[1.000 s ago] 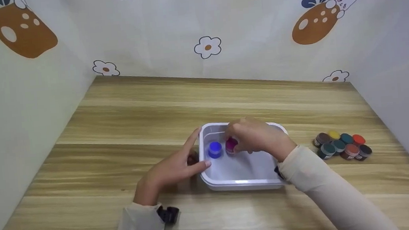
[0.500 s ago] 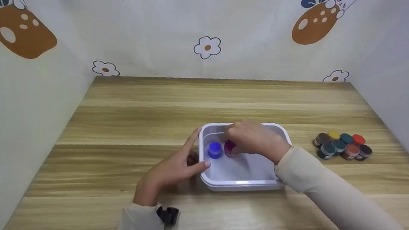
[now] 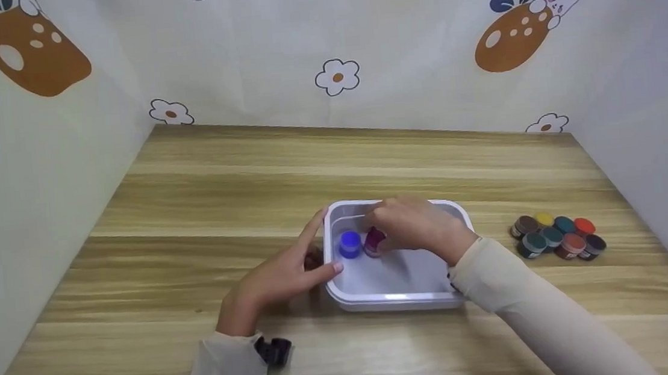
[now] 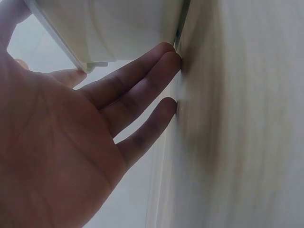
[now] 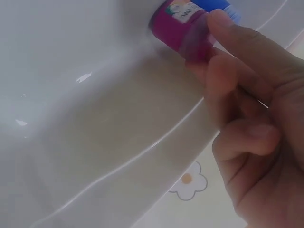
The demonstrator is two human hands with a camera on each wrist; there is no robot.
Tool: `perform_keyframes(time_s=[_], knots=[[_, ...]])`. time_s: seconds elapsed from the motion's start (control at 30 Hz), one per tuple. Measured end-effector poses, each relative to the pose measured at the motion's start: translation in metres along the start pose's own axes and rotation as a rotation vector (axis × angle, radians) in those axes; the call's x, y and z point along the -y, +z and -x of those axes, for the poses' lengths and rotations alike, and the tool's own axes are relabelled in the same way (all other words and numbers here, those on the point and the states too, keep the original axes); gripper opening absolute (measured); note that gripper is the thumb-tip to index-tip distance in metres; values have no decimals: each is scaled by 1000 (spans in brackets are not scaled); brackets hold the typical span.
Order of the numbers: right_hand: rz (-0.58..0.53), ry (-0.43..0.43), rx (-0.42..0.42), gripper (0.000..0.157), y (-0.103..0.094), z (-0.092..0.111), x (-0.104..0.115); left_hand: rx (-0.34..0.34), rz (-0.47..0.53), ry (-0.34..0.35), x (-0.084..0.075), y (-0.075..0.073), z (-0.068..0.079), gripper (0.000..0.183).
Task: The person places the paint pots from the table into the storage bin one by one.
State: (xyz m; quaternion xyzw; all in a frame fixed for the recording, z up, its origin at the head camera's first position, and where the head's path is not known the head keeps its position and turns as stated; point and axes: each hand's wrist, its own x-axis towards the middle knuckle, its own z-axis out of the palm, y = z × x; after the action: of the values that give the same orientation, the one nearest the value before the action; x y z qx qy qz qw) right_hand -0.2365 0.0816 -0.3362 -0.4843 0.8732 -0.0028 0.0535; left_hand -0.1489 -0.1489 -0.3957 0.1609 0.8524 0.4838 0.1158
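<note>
A white rectangular plastic container (image 3: 401, 302) stands in front of me. My left hand (image 3: 281, 273) rests against its left side, with the thumb at the rim and the index finger near the far corner. In the left wrist view the other fingers (image 4: 142, 90) stretch out straight beside the container, tips at the table. Inside the container my right hand (image 3: 416, 225) pinches a small purple paint jar (image 3: 375, 241) between thumb and fingers. A blue paint jar (image 3: 350, 244) stands upright just left of it. The right wrist view shows the purple jar's label (image 5: 185, 12).
On the wooden table (image 3: 189, 194), right of the container, several small paint jars (image 3: 558, 237) with coloured lids stand in a cluster. Printed fabric walls (image 3: 273, 48) enclose the table at the back and sides.
My right hand has shifted slightly left with the purple paint jar, bringing it closer to the blue one. The left hand stays at the container's side.
</note>
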Motion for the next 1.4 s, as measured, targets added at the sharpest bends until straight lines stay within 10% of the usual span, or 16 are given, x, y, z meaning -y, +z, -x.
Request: perform_keyframes(time_s=[0.3, 0.6, 0.83, 1.4], knots=[[-204, 74, 20, 33, -17, 19, -7, 6, -1, -9, 1, 1, -1, 95], [-415, 217, -403, 19, -53, 108, -43, 37, 35, 54, 3, 8, -6, 92], [-501, 373, -635, 17, -41, 154, -72, 25, 5, 11, 2, 5, -4, 92], [-491, 643, -509, 30, 9, 180, -119, -3, -53, 25, 3, 2, -1, 92]])
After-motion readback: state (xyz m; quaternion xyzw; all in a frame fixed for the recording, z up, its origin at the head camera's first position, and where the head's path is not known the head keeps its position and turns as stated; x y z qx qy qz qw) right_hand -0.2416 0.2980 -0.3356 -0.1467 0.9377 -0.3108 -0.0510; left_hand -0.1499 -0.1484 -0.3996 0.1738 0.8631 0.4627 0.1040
